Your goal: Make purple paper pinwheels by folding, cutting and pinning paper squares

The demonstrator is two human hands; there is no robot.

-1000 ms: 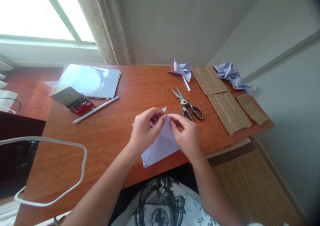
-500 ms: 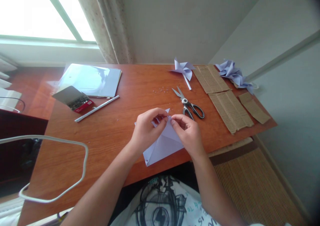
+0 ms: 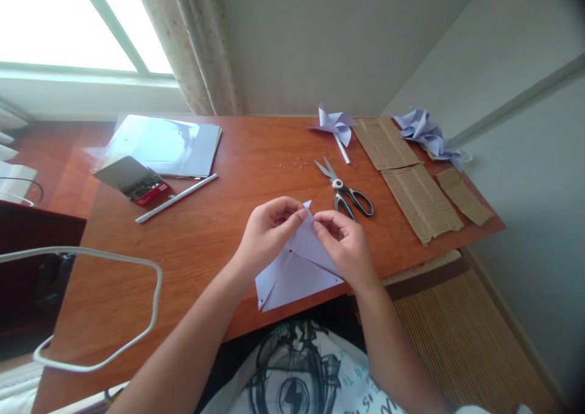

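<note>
A pale lilac paper square [image 3: 297,286], slit from its corners toward a dark hole in the middle, lies at the table's front edge. Small dark holes mark several of its corners. My left hand [image 3: 272,231] pinches the paper near its far corner, thumb against fingers. Just to the right, my right hand [image 3: 345,240] is closed on the paper's far right edge, partly covering it. Beyond my right hand lie scissors [image 3: 338,185] with black and grey handles, blades slightly apart. A finished paper pinwheel [image 3: 336,127] on a white stick rests farther back.
Corrugated cardboard pieces [image 3: 411,188] and a pile of folded paper [image 3: 423,133] sit at the right. On the left are a rolled paper stick [image 3: 178,197], an open box [image 3: 141,185] of small metal pieces, a folder [image 3: 164,146] and a white cable [image 3: 158,298].
The paper has turned and shifted slightly left and toward me, and its centre hole now shows. Both hands stay at its far edge, with the left fingertips moved a little.
</note>
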